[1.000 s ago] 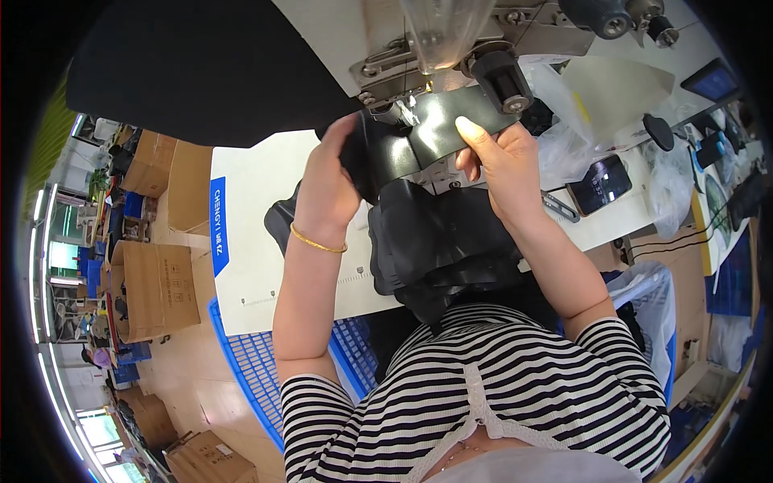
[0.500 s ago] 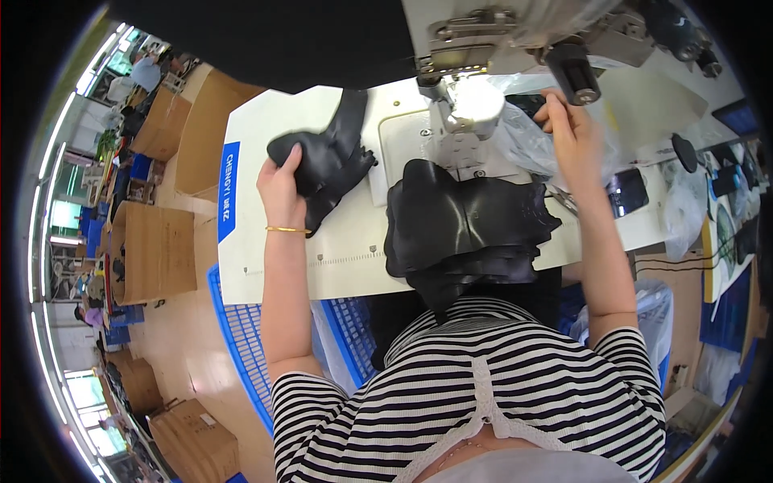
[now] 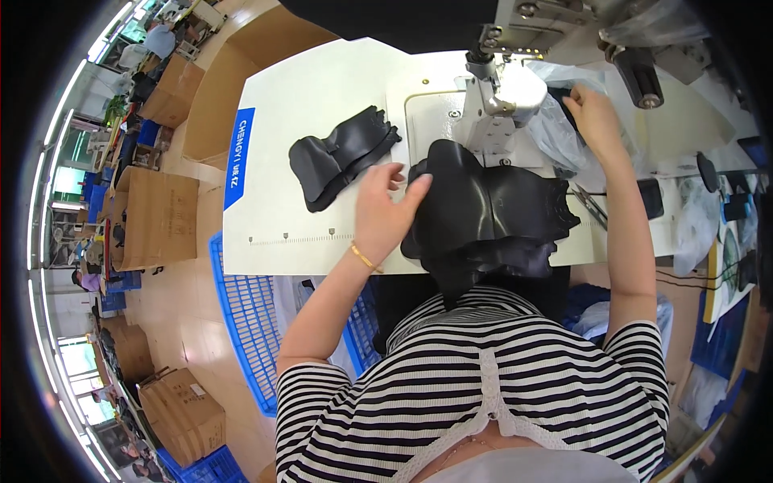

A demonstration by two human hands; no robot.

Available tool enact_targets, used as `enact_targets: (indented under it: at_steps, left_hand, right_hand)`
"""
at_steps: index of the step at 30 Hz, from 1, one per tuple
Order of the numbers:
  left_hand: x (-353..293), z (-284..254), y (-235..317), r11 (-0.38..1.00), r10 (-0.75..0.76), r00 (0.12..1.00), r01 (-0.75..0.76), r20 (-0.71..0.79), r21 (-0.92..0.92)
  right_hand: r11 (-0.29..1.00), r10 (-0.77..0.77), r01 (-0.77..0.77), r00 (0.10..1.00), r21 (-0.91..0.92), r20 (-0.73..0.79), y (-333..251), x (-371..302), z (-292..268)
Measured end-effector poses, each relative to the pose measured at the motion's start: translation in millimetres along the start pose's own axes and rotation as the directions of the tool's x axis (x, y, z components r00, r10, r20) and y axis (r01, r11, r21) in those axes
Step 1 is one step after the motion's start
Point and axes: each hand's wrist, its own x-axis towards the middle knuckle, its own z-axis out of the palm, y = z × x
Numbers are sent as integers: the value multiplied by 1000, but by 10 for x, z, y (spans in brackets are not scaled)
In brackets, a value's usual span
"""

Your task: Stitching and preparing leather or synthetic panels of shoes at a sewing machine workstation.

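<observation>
My left hand has its thumb and fingers spread at the left edge of a stack of black, glossy leather-look cut pieces. That stack lies at the table's front edge, partly overhanging it toward my lap. To the left, a smaller pile of the same kind of black pieces rests on the white sewing table, with no hand on it. At the back right, my right hand pinches the edge of a black piece by a clear plastic bag. The bag and machine hide part of this piece.
The sewing machine head stands over the table behind the stack. Metal scissors or tweezers and a dark phone lie at the right. A blue plastic basket is below the left edge; cardboard boxes stand beyond.
My left hand has let go of the smaller black pile, now lying on the table, and has moved right to the stack. My right hand stays by the plastic bag.
</observation>
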Motion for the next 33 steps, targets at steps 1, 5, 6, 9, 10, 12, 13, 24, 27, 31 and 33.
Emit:
enact_targets:
  at_steps: [1, 5, 6, 9, 10, 12, 13, 24, 27, 31, 33]
  left_hand:
    - [-3, 70, 43, 999, 3, 1000, -4, 26, 41]
    - [27, 208, 97, 991, 68, 997, -72, 42, 114]
    - [28, 239, 84, 992, 71, 996, -76, 53, 105]
    - [15, 267, 157, 998, 66, 998, -66, -14, -24]
    - [8, 267, 193, 997, 66, 998, -66, -7, -27]
    - [5, 271, 234, 963, 227, 971, -211, -79, 169]
    - [-7, 265, 254, 963, 228, 971, -213, -76, 166]
    - [-6, 206, 524, 859, 451, 890, -411, -69, 306]
    - [-35, 200, 590, 997, -9, 998, 13, 54, -75]
    - [46, 143, 430, 748, -225, 936, 343, 270, -568]
    - [105, 60, 444, 571, -289, 841, 536, 458, -623]
  right_hand:
    - [999, -16, 18, 996, 30, -91, -90, -25, -44]
    - [999, -46, 48, 991, 10, -124, -89, -50, -108]
    - [999, -35, 36, 992, 2, -122, -70, -79, -119]
    - [996, 11, 2, 988, 86, -152, -88, -143, -154]
    - [997, 17, -4, 988, 83, -150, -70, -167, -152]
    - [996, -18, 31, 991, 88, -136, -47, -197, -148]
    - [996, -15, 27, 991, 85, -137, -44, -221, -160]
    - [997, -30, 35, 996, 65, -80, 43, -413, -204]
    - [997, -67, 70, 984, 13, -167, 115, -393, -142]
    - [983, 34, -15, 994, 182, -102, 88, -364, -166]
    - [997, 28, -26, 999, 73, -24, 63, -318, -156]
